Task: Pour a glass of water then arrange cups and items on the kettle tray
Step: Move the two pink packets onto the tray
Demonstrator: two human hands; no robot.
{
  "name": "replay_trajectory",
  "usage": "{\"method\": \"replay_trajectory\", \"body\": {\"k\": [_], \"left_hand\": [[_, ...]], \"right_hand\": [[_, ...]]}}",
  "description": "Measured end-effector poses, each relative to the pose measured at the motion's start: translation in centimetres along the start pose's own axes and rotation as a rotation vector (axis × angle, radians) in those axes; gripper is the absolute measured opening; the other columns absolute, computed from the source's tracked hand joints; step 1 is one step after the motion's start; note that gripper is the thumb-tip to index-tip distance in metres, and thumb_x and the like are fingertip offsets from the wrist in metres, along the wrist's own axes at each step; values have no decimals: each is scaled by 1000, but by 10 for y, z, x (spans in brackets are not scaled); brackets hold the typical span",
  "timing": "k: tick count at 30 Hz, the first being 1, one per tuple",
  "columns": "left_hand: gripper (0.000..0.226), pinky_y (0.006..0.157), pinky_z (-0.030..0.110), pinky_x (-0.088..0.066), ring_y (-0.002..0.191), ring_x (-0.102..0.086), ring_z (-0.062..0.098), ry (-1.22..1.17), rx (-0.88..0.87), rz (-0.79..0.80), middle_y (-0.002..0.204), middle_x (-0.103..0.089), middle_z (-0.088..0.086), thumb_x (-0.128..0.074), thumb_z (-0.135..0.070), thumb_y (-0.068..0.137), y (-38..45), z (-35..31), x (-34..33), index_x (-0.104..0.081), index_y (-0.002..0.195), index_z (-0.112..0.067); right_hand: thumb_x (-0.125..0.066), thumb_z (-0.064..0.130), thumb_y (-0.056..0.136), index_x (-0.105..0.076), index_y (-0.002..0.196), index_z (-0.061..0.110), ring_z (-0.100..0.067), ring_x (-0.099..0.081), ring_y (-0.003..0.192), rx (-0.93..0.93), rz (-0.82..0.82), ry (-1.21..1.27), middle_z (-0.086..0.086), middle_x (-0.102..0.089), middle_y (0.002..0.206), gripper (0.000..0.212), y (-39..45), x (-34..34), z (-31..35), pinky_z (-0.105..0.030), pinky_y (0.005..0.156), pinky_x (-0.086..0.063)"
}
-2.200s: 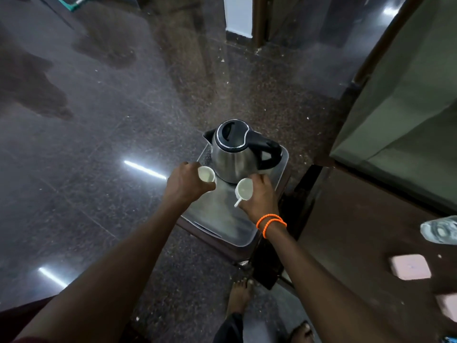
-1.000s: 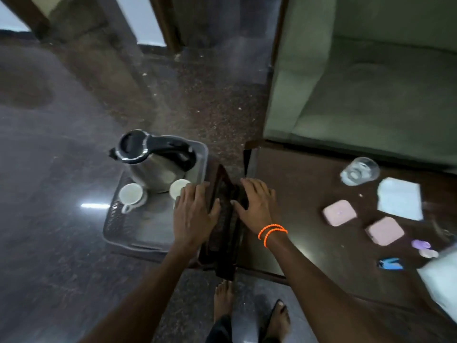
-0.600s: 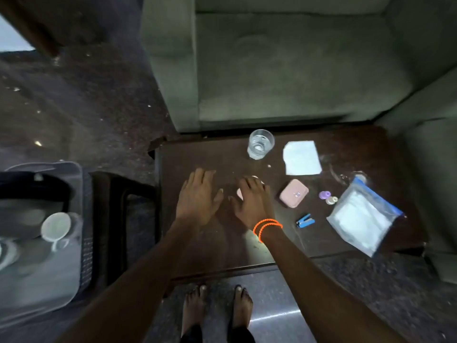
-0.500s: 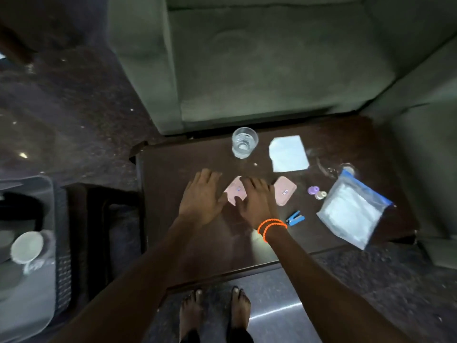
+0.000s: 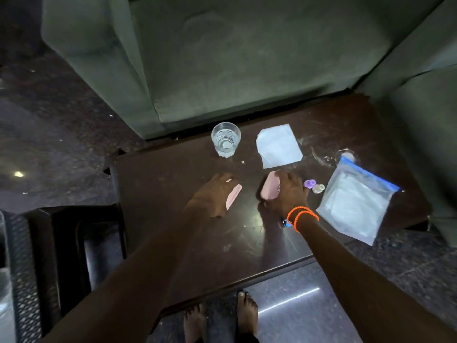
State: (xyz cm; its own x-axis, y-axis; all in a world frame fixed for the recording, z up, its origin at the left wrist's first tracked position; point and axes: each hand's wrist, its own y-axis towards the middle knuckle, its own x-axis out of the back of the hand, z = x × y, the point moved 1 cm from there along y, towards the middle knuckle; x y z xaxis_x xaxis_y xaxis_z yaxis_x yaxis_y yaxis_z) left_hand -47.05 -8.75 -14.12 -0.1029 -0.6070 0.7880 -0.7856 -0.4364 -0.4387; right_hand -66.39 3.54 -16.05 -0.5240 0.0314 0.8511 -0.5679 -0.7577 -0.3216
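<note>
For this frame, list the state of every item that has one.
glass: upright, holding water
left hand: gripping a pink pad, tilted on edge
right hand: gripping a second pink pad, lifted
zip bag: flat, overhanging table edge
white sheet: lying flat

glossy dark wood table (image 5: 188, 238), clear glass tumbler (image 5: 225, 139), matt plastic pouch (image 5: 356, 205), cloth sofa (image 5: 247, 58).

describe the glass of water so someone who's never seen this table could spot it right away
Start at the dark wooden table in front of the green sofa. Along the table's far edge, next to the sofa, stands the glass, just left of a flat white paper square. It is the only clear, round, upright thing there, with water in it; the things nearby are flat or coloured.
</note>
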Motion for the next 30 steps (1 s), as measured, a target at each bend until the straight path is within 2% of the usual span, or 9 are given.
{"method": "replay_trajectory", "body": {"k": [3,6,10,14,16,19,24,28,30], "left_hand": [[101,112,35,-42,138,-41,29,-25,51,-32,155,-39,2,-90,-16,64,-3,-3,1,-42,154,-22],[104,114,38,-40,137,-42,31,-112,114,-87,154,-38,5,-91,-20,63,-22,4,8,-43,155,-25],[100,113,41,-44,137,-44,35,-205,198,-109,153,-38,11,-92,-21,64,-65,29,28,-47,153,-23],[99,114,40,-41,133,-46,34,-189,283,-126,143,-47,14,-94,-29,62,-122,67,55,-50,149,-18],[96,112,40,-41,130,-48,33,-201,342,-164,139,-52,14,-95,-33,59,-155,86,66,-55,144,-16],[79,101,37,-45,121,-56,34,-213,379,-240,125,-62,12,-96,-33,54,-213,112,80,-65,124,-11],[102,110,36,-41,135,-44,30,-238,514,-298,145,-48,13,-94,-36,58,-324,148,92,-50,148,-21],[96,100,34,-46,124,-54,31,-254,613,-352,133,-53,13,-96,-37,55,-410,174,90,-57,142,-21],[101,102,34,-45,125,-52,30,-261,662,-357,136,-52,12,-97,-39,56,-448,183,85,-54,145,-23]], "right_hand": [[-91,32,52,-52,132,20,-34,-48,124,43,9,6,-9,-56,132,90,-4,1,14,-47,101,-36],[-93,33,52,-53,131,20,-35,-50,122,163,32,-23,-8,-56,131,90,-12,-1,40,-45,97,-38],[-91,29,49,-53,129,23,-32,-51,119,313,61,-66,-3,-56,131,89,-30,-10,95,-43,94,-39],[-90,32,49,-53,128,24,-30,-49,116,442,97,-57,-1,-56,127,88,-55,-23,160,-44,90,-41],[-90,33,48,-53,126,26,-29,-49,114,497,96,-51,1,-56,125,87,-69,-32,192,-42,87,-40],[-90,33,47,-55,124,27,-28,-50,113,573,107,-24,2,-57,124,85,-95,-46,243,-42,86,-40],[-90,31,46,-55,124,25,-29,-51,116,704,166,-23,-1,-57,128,85,-149,-71,325,-42,87,-41],[-89,34,46,-52,124,28,-28,-50,116,845,213,-62,1,-55,127,86,-202,-93,380,-42,85,-41],[-87,39,49,-51,126,28,-27,-48,120,902,268,-61,2,-53,129,86,-228,-105,404,-43,88,-40]]}}
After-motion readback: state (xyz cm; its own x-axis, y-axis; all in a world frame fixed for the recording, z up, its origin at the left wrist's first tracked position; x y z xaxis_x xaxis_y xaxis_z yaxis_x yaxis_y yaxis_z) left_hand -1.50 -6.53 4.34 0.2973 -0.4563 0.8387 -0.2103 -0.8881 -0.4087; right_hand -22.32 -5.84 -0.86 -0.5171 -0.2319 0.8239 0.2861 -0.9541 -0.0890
